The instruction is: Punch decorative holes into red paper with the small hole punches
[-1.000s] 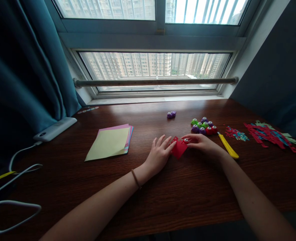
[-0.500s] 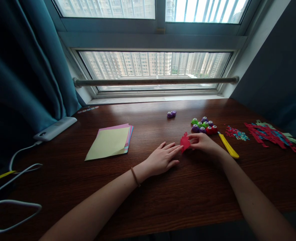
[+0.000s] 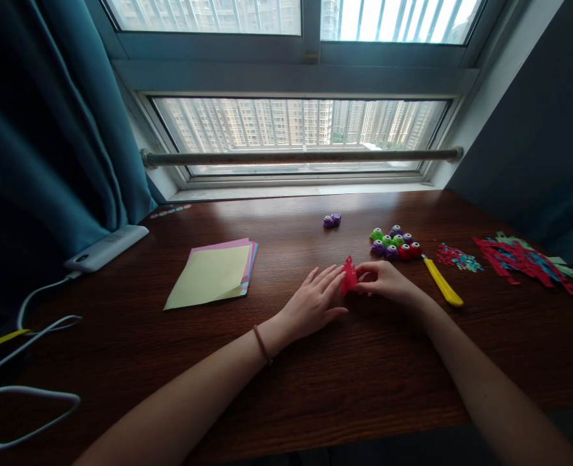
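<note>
A small red piece of paper (image 3: 349, 277), folded or cut with a pointed top, is between my two hands over the wooden table. My right hand (image 3: 386, 282) pinches its right side between thumb and fingers. From the other side, my left hand (image 3: 315, 301) lies with fingers stretched out, the fingertips touching the paper's left edge. Beyond my right hand sits a cluster of small green, purple and red pieces with eye-like tops (image 3: 396, 246). Close by lies a knife with a yellow handle (image 3: 442, 282).
A stack of coloured paper sheets (image 3: 209, 275) lies at the left. Two purple pieces (image 3: 332, 221) stand farther back. Small paper bits (image 3: 458, 257) and a heap of red, blue and green strips (image 3: 524, 259) are at the right. A white device (image 3: 109, 247) with a cable borders the curtain.
My right hand has moved slightly left with the red paper, which now looks narrower and more turned on edge. My left hand stays in nearly the same place.
</note>
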`<state>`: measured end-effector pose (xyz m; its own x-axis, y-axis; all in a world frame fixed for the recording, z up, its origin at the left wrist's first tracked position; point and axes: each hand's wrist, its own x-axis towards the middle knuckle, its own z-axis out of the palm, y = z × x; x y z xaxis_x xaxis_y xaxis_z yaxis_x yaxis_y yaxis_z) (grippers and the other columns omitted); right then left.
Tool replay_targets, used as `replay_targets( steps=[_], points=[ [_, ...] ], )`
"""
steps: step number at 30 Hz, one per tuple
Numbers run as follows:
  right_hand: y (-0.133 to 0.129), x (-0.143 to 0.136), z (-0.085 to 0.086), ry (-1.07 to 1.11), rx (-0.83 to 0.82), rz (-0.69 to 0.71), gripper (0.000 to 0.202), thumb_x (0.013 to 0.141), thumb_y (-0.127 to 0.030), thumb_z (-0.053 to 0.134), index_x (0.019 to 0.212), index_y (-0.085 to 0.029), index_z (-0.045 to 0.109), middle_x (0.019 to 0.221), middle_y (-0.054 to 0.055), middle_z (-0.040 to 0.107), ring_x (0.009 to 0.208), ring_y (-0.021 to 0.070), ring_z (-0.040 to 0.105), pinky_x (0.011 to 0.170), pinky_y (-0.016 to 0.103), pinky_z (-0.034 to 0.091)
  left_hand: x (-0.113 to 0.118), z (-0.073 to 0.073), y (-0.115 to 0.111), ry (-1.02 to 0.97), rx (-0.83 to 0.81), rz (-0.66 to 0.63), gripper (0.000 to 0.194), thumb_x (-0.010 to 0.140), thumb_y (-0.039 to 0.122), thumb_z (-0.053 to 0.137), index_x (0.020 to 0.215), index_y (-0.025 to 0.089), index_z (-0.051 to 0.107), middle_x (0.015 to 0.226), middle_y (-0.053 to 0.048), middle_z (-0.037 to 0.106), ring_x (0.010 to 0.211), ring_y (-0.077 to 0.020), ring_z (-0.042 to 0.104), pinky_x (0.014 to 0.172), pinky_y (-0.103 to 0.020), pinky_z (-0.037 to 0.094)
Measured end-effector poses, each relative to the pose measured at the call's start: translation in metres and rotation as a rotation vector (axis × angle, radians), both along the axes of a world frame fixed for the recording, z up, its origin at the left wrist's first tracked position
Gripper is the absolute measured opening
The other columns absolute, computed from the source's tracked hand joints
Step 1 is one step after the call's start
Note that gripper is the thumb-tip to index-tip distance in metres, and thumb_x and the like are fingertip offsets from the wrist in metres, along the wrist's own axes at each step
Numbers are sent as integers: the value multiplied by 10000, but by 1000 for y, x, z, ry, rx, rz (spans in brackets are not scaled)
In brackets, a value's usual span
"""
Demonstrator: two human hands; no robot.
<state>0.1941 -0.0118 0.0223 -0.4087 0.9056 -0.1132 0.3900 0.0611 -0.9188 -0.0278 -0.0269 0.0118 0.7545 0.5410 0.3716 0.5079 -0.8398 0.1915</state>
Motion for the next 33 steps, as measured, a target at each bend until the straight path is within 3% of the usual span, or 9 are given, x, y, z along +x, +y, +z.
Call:
replay_targets(
  steps=[5, 9, 14, 19, 33],
  points=[
    [-4, -17, -4, 171, -35, 54, 423, 654, -390, 681, 968, -119, 599, 810, 62, 635, 730, 176, 598, 560, 249, 482, -3, -9, 4, -61, 63, 11, 490, 862, 204, 441, 1322, 125, 292, 1290, -135, 440, 1208, -183, 395, 999, -377, 357],
    [-4, -10, 2, 131, -68, -39, 402, 614, -341, 717, 928, -114, 608, 807, 65, 639, 711, 167, 596, 546, 236, 475, -6, -12, 5, -61, 190, 83, 394, 848, 74, 368, 1238, 82, 421, 1204, -136, 521, 1116, -184, 488, 959, -351, 413],
    [-3, -3, 8, 178, -156, -96, 414, 600, -328, 728, 930, -105, 615, 881, 95, 647, 795, 203, 605, 648, 289, 505, -6, -9, 3, 1, 291, 123, 372, 850, 70, 342, 1197, 34, 470, 1209, -180, 508, 1125, -215, 487, 955, -353, 424],
    [-5, -5, 10, 168, -129, -69, 418, 590, -318, 729, 933, -106, 618, 890, 92, 648, 823, 216, 606, 695, 307, 503, -5, -8, 3, 1, 311, 137, 369, 868, 83, 321, 1202, 48, 475, 1206, -165, 516, 1117, -211, 496, 940, -352, 440],
    [-3, -5, 0, 18, 56, -51, 364, 611, -356, 708, 875, -124, 612, 805, 64, 649, 702, 183, 606, 610, 271, 477, -2, -13, 6, 194, 254, 136, 358, 861, 94, 375, 1204, 37, 461, 1225, -170, 496, 1126, -217, 479, 935, -343, 403]
  ],
)
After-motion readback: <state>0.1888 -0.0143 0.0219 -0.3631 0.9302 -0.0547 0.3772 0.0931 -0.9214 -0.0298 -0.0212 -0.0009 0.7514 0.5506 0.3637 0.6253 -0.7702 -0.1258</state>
